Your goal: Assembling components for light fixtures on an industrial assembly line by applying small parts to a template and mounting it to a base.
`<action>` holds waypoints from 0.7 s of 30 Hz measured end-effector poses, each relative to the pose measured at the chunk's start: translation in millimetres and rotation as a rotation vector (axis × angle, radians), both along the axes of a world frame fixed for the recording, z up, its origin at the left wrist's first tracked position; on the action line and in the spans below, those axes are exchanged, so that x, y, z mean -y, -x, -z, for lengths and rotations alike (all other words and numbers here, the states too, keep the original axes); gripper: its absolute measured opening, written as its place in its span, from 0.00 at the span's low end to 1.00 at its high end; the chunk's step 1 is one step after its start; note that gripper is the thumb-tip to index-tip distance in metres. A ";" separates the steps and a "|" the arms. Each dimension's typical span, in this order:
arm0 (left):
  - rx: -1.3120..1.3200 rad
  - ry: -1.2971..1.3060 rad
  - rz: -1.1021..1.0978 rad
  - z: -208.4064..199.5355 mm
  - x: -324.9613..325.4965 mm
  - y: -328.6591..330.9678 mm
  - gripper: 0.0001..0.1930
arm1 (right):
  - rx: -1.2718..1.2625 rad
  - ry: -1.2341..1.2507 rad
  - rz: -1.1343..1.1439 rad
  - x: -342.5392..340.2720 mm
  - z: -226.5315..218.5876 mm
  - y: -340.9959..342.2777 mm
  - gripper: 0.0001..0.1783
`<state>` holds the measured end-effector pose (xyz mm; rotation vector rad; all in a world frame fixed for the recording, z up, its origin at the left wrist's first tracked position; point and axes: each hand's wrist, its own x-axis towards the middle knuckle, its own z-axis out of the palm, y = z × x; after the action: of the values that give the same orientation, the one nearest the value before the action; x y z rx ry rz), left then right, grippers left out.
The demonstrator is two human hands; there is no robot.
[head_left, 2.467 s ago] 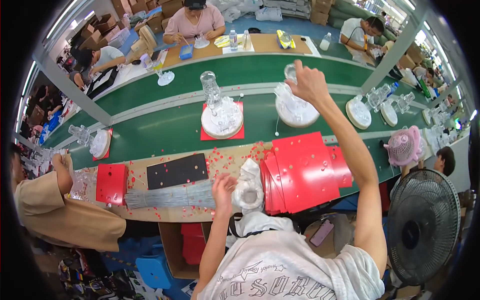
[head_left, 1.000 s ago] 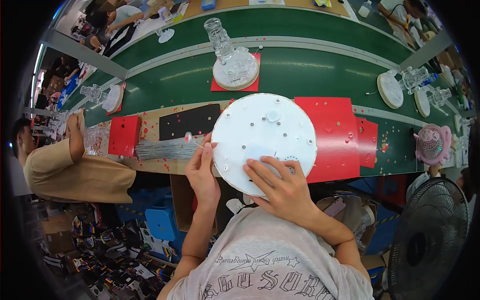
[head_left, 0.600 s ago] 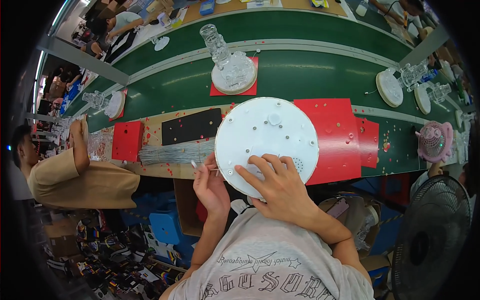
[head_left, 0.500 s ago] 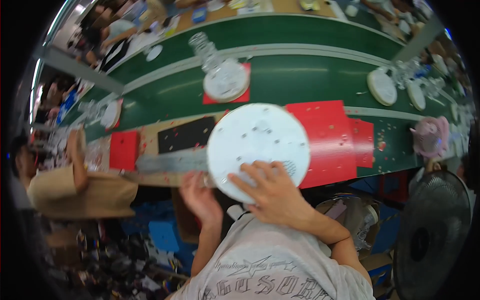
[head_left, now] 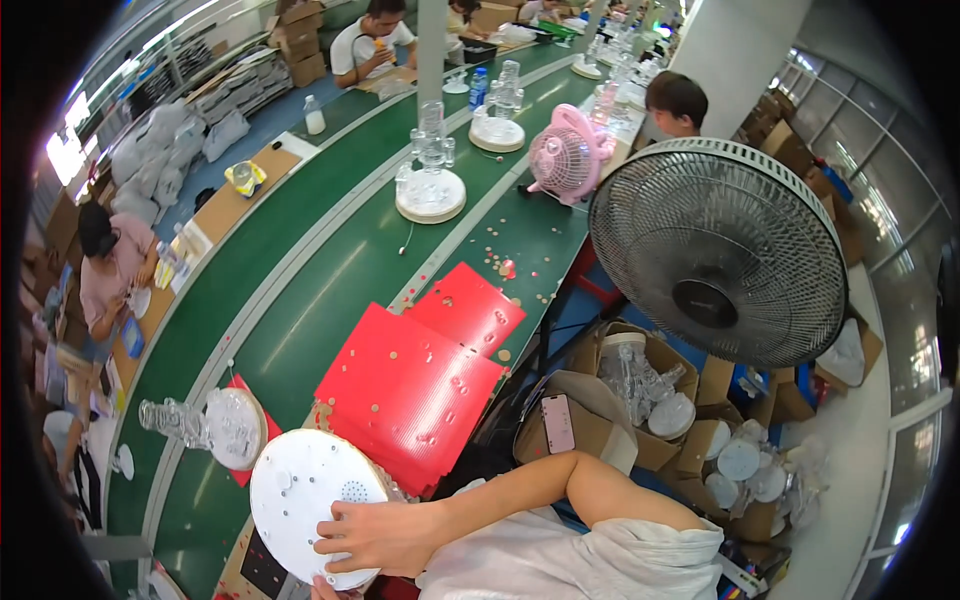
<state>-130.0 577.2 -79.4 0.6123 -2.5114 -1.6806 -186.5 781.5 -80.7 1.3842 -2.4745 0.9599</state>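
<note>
A white round base point(head_left: 310, 490), with small screws and a patch of tiny holes on its face, is at the near edge of the bench. My right hand point(head_left: 385, 537) rests on that face with its fingers apart and slightly bent. At the base's lower rim a bit of my left hand point(head_left: 324, 589) shows; the rest of it is out of the picture or hidden. Just beyond the base, a similar round base with a clear plastic piece point(head_left: 236, 428) stands on a red sheet.
Red corrugated sheets point(head_left: 410, 385) lie right of the base, scattered with small discs. Further along the green bench point(head_left: 330, 290) are more clear-topped bases point(head_left: 430, 195) and a pink fan point(head_left: 565, 155). A large black fan point(head_left: 720, 250) stands at right, above cartons point(head_left: 590, 425) holding clear parts.
The view has swung to the right, so the base now appears lower left. My right hand is still on it, while my left hand has mostly left the picture.
</note>
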 end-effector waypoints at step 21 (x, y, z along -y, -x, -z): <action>-0.079 -0.540 -0.205 24.2 -16.3 0.9 0.23 | 0.374 -0.349 1.319 -315.2 303.3 64.9 0.52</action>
<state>-130.8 593.5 -103.6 0.7831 -1.8557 -2.2477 -251.5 1096.6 -384.0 -0.5899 -2.9822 0.4471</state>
